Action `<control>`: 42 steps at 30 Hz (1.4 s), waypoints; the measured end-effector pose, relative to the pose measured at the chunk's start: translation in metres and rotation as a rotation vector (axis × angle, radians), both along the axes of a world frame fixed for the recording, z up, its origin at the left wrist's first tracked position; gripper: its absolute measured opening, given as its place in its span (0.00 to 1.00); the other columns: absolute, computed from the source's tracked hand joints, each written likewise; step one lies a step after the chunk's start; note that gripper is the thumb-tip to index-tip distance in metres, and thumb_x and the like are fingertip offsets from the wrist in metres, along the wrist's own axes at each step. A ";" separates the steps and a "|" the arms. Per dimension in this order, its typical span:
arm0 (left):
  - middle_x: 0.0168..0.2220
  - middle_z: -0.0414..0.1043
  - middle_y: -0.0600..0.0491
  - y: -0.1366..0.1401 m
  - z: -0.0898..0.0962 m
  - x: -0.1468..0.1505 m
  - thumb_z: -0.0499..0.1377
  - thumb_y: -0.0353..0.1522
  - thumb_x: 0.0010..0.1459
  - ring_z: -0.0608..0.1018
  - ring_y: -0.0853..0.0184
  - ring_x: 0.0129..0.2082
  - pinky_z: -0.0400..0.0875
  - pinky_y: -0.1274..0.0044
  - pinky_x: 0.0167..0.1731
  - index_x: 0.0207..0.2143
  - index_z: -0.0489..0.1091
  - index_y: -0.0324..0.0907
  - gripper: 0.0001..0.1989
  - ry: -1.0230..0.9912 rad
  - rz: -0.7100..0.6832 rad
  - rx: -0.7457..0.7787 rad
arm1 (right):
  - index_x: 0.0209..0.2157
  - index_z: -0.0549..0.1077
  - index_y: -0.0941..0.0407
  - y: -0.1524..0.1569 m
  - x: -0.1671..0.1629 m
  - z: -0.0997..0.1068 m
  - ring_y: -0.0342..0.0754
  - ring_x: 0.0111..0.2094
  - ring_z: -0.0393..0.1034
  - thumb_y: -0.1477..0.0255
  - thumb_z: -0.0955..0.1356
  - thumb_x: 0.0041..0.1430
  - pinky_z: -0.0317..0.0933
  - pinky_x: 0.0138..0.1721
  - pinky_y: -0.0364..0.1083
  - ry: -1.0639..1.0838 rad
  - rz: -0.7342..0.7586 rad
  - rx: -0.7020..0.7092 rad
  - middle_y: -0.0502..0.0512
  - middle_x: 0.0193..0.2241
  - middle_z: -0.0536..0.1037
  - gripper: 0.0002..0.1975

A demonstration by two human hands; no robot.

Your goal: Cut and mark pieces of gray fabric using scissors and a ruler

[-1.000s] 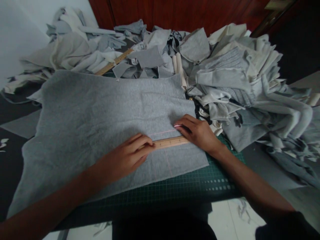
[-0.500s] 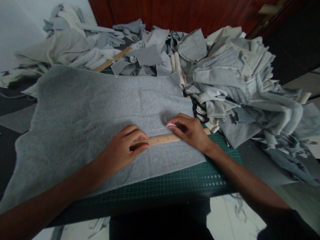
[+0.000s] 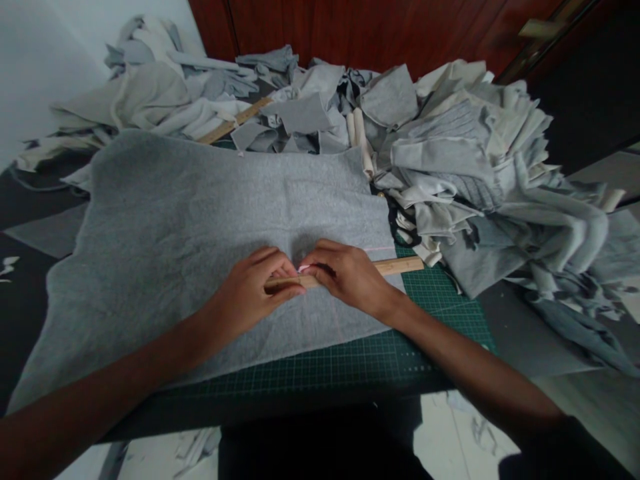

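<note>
A large piece of grey fabric point(image 3: 200, 200) lies spread over a green cutting mat point(image 3: 445, 313). Across its lower right part rests a wooden ruler point(image 3: 400, 265). My left hand point(image 3: 255, 283) is closed on the ruler's left end, thumb on the near edge and fingers on the far edge. Right beside it, my right hand point(image 3: 350, 277) pinches a small pink piece of tailor's chalk point(image 3: 303, 268) at the ruler's far edge. Part of the ruler is hidden under my right hand. A pink line point(image 3: 380, 249) shows on the fabric beyond the ruler.
Heaps of grey and cream fabric scraps point(image 3: 450, 160) lie along the back and right. Another pile point(image 3: 150, 93) stands at the back left, with a second wooden ruler point(image 3: 235, 121) beside it. Behind is a red-brown wooden door point(image 3: 350, 30). The table's dark front edge point(image 3: 300, 400) is near me.
My right hand has slid left with the chalk along the ruler, close to my left hand. More of the ruler's right end and a pink line now show. My left hand keeps its hold.
</note>
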State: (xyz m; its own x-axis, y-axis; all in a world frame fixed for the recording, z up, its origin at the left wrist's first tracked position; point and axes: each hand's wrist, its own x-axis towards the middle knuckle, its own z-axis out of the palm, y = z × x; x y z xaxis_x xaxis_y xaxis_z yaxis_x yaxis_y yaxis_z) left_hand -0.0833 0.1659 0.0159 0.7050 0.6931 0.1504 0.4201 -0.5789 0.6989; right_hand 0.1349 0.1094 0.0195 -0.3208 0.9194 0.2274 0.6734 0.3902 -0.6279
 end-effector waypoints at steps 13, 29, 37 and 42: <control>0.32 0.68 0.55 0.002 0.001 -0.002 0.63 0.37 0.66 0.74 0.68 0.33 0.67 0.75 0.35 0.29 0.72 0.42 0.12 0.017 -0.076 0.070 | 0.46 0.83 0.53 -0.006 0.010 0.016 0.45 0.31 0.69 0.70 0.66 0.75 0.52 0.29 0.47 -0.306 -0.018 0.004 0.53 0.35 0.76 0.12; 0.37 0.73 0.53 -0.002 -0.002 -0.002 0.63 0.38 0.67 0.77 0.67 0.37 0.73 0.75 0.40 0.42 0.80 0.43 0.09 0.025 -0.060 0.045 | 0.44 0.84 0.54 -0.044 0.113 0.016 0.46 0.29 0.72 0.65 0.65 0.75 0.59 0.28 0.46 -0.358 -0.153 0.035 0.54 0.32 0.76 0.15; 0.36 0.72 0.53 -0.002 -0.003 -0.003 0.61 0.39 0.68 0.76 0.67 0.36 0.73 0.75 0.38 0.41 0.80 0.43 0.11 0.017 -0.071 0.046 | 0.44 0.85 0.52 -0.054 0.140 0.016 0.46 0.27 0.71 0.63 0.66 0.74 0.59 0.27 0.46 -0.405 -0.206 0.054 0.55 0.31 0.76 0.16; 0.36 0.72 0.53 -0.002 -0.005 -0.003 0.62 0.36 0.68 0.76 0.66 0.37 0.73 0.75 0.38 0.42 0.81 0.42 0.09 -0.024 -0.095 0.072 | 0.43 0.85 0.52 -0.060 0.151 0.016 0.46 0.27 0.72 0.63 0.66 0.74 0.60 0.27 0.45 -0.452 -0.244 0.064 0.54 0.32 0.76 0.16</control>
State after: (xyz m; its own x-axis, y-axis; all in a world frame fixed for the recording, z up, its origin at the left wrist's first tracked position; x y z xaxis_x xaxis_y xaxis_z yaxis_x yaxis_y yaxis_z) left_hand -0.0866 0.1644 0.0108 0.7623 0.6104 0.2152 0.3449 -0.6644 0.6630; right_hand 0.2863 0.0490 0.0357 -0.1780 0.9686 0.1736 0.9480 0.2161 -0.2338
